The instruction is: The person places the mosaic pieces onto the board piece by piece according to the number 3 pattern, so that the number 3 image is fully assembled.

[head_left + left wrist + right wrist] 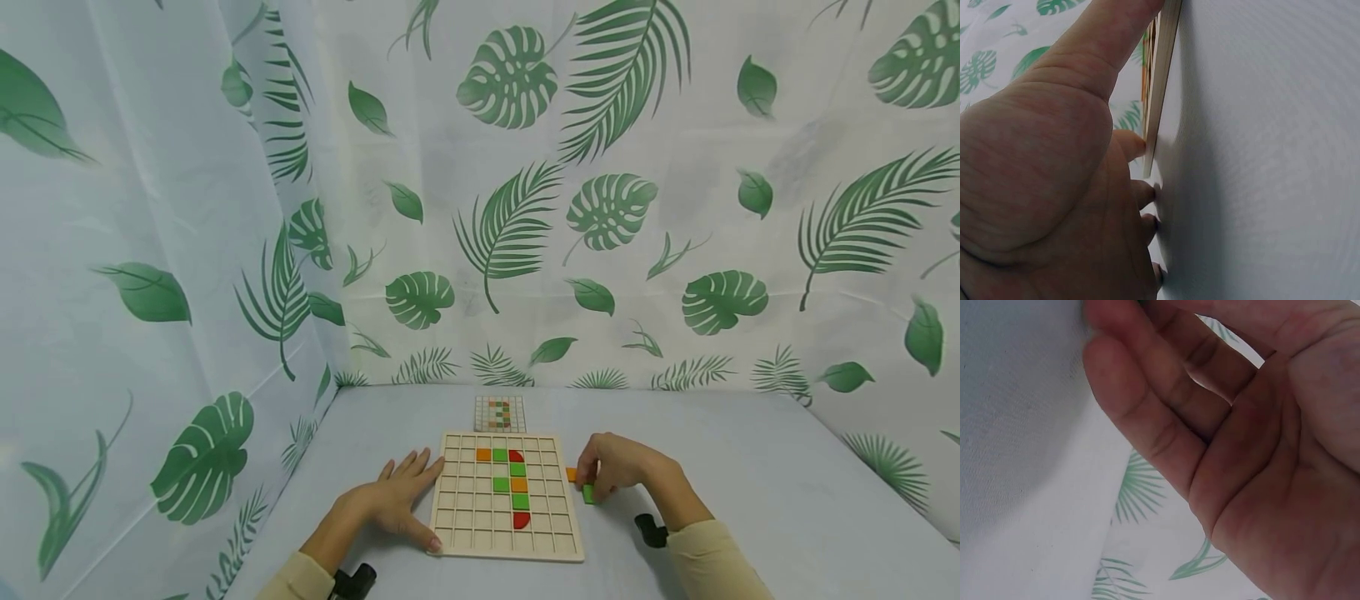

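Note:
A square wooden grid board (461, 521) lies on the table and bears several orange, green and red tiles, the red ones with a rounded side. My left hand (390, 500) rests spread at its left edge, thumb (1107, 37) on the near corner and index finger by the far part of that edge. Right of the board, my right hand (622, 461) pinches a green tile (588, 494) low over the table with curled fingers. An orange tile (572, 474) lies just beyond it, partly hidden by the fingers. The right wrist view shows only a green sliver between the fingertips.
A small card (482, 414) printed with a coloured grid pattern lies behind the board. White cloth covers the table (750, 475). Leaf-print curtains (525, 250) rise at the back and left. Black wrist cameras (651, 531) sit at both sleeves.

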A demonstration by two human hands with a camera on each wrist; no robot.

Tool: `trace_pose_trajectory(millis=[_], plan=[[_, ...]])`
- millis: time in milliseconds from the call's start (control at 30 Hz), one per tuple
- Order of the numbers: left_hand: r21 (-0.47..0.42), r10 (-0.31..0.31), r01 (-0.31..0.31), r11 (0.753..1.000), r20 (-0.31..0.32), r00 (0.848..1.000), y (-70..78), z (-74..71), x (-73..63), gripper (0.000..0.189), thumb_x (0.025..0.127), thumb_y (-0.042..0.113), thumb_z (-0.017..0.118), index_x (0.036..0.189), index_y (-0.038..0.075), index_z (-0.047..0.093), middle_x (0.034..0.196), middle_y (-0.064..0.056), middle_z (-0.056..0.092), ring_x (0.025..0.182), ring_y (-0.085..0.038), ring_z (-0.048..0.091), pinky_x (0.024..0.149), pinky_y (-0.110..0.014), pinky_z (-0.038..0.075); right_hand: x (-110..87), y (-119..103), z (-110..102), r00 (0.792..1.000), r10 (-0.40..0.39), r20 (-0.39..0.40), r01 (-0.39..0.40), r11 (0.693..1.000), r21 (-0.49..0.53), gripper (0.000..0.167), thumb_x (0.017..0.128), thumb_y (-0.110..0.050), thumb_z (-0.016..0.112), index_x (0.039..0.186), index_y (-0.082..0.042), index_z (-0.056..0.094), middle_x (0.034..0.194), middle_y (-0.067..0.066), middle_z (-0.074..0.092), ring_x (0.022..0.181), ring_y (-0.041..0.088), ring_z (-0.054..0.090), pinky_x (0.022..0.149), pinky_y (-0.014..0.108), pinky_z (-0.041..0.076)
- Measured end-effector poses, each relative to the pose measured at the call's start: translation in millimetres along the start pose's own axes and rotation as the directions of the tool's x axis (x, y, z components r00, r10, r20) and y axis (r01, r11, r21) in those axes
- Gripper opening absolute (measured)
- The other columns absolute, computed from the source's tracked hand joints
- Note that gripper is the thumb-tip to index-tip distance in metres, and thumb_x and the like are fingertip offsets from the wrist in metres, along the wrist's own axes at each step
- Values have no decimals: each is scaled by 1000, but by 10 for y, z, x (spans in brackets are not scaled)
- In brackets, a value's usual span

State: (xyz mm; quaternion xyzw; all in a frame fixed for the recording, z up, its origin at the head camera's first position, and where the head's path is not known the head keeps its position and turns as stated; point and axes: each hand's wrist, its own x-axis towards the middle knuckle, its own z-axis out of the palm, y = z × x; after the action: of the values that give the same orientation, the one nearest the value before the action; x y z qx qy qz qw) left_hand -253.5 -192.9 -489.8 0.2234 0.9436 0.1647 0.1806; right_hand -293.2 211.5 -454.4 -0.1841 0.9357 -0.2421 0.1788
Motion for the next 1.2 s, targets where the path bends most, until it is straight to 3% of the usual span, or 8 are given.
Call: trace_pose_trajectory(millis=[367, 600, 967, 1200], plan=[[1, -5, 5, 1000, -7, 1000, -12, 15, 10, 134, 67, 77, 82, 169, 20, 16, 176, -16, 6, 163, -39, 3, 128, -66, 3, 35, 11, -43, 990, -141, 4, 141, 988, 56, 22, 78, 8, 82, 83, -13, 81, 76, -2, 68, 62, 12, 58, 54, 28, 50], [-2, 6, -6, 1000, -10, 1000, -10, 3, 11, 134, 68, 76, 83, 169, 19, 16, 176, -16, 6, 163, -39, 3, 128, -66, 3, 84, -42, -78, 969, -242, -55, 245, 967, 63, 19, 83, 6, 80, 94, -9, 83, 79, -2, 72, 67, 12, 60, 56, 26, 52], [20, 6, -6, 1000, -15, 1000, 16, -13, -20, 132, 69, 74, 83, 169, 19, 16, 176, -17, 7, 163, -40, 4, 128, -66, 6, 197, -129, -44, 952, -275, -136, 284, 957, 52, 17, 90, 0, 77, 103, -8, 83, 106, 6, 78, 82, 16, 64, 70, 27, 57], [9, 9, -9, 1000, -5, 1000, 19, -8, -13, 133, 69, 75, 83, 169, 19, 15, 176, -18, 6, 163, -40, 4, 128, -67, 5, 298, -272, -24, 930, -341, -135, 350, 935, 50, 15, 91, -2, 76, 105, -5, 82, 103, 5, 79, 78, 13, 66, 68, 26, 58]])
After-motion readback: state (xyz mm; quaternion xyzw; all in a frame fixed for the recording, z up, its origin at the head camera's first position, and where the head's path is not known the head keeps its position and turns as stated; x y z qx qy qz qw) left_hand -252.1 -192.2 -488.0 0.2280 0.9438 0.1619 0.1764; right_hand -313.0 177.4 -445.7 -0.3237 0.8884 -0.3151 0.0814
